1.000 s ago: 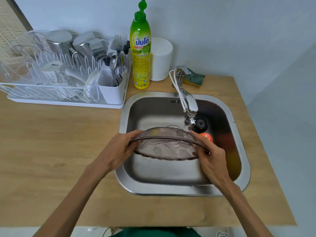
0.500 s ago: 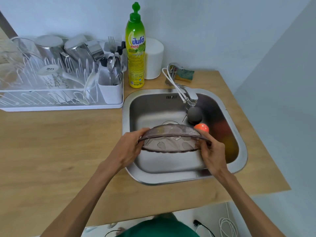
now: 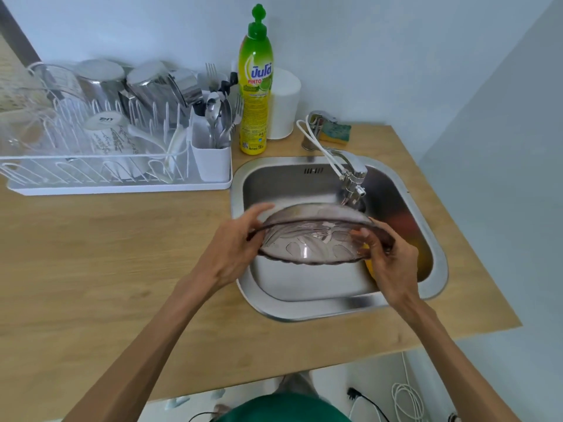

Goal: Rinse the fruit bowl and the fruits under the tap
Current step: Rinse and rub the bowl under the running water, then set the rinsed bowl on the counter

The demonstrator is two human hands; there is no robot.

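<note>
I hold a clear, smoke-tinted fruit bowl [image 3: 310, 239] tilted over the steel sink [image 3: 405, 303]. My left hand [image 3: 234, 248] grips its left rim and my right hand [image 3: 387, 257] grips its right rim, fingers curled inside. The tap spout [image 3: 353, 178] ends just above the bowl's far edge. Water streaks show inside the bowl. Behind my right hand, blurred reddish and yellow fruit [image 3: 405, 236] lies at the sink's right side, mostly hidden.
A white dish rack [image 3: 122, 184] full of cups and cutlery stands at the left on the wooden counter [image 3: 91, 269]. A green-yellow dish soap bottle [image 3: 254, 86], a white roll [image 3: 286, 102] and a sponge [image 3: 336, 130] stand behind the sink.
The bowl has been tipped further, so its inside faces me more, and it sits closer under the spout. My view has pulled back and shifted right.
</note>
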